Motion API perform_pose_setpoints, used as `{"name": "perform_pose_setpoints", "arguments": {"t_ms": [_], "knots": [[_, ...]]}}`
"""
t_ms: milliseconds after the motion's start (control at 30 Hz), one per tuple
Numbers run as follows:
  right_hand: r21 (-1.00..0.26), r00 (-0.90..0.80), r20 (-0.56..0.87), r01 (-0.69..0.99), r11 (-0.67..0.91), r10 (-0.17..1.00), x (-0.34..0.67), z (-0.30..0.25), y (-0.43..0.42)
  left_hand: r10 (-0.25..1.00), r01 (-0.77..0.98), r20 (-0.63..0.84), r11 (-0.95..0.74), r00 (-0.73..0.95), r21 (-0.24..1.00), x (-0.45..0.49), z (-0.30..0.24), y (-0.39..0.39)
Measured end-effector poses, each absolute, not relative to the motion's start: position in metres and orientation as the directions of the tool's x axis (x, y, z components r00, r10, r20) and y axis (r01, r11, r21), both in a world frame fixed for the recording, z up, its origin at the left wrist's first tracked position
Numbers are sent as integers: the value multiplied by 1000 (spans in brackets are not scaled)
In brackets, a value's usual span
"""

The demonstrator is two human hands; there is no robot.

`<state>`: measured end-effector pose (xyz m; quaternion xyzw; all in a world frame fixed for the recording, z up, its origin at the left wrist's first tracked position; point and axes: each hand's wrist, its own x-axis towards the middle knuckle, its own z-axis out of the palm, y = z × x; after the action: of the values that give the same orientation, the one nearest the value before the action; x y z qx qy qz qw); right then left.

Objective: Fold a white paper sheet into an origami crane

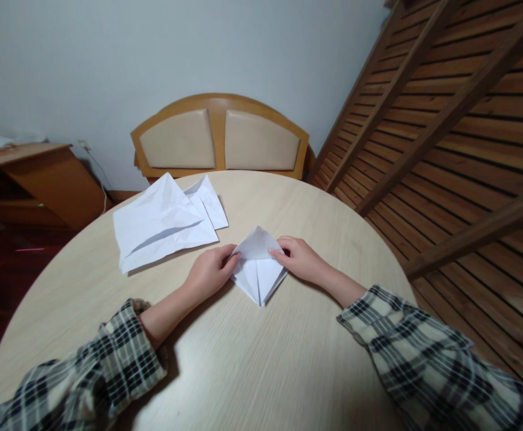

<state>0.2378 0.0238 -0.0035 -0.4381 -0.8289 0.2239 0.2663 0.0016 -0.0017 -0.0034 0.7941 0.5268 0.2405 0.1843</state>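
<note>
A diamond-shaped piece of folded white paper (pixel 258 272) lies near the middle of the round table, one corner pointing toward me. Two flaps meet along a centre line in its lower half. My left hand (pixel 210 269) grips its left corner, thumb on top and fingers mostly hidden beneath the edge. On the opposite corner, my right hand (pixel 300 257) is closed the same way, its thumb pressing the paper's surface. To the left of my hands rest a larger creased white sheet (pixel 160 224) and a smaller folded paper (pixel 212 203) partly under it.
The pale wooden table (pixel 288 359) has a curved edge. Behind it stands a wooden headboard (pixel 219 134) with two cream panels against the wall. A slatted wooden panel (pixel 459 137) leans at the right, and a brown desk (pixel 55 185) is at the left.
</note>
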Motion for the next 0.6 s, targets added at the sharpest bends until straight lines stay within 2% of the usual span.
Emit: {"name": "perform_pose_setpoints", "arguments": {"t_ms": [333,600], "knots": [[-609,-480,247,598,520,842,238,-3,23,931,708,198,-363,307,606,1,-4,-1],[-579,-506,263,599,554,822,231,-2,18,949,759,211,-315,236,569,3,-4,0]]}}
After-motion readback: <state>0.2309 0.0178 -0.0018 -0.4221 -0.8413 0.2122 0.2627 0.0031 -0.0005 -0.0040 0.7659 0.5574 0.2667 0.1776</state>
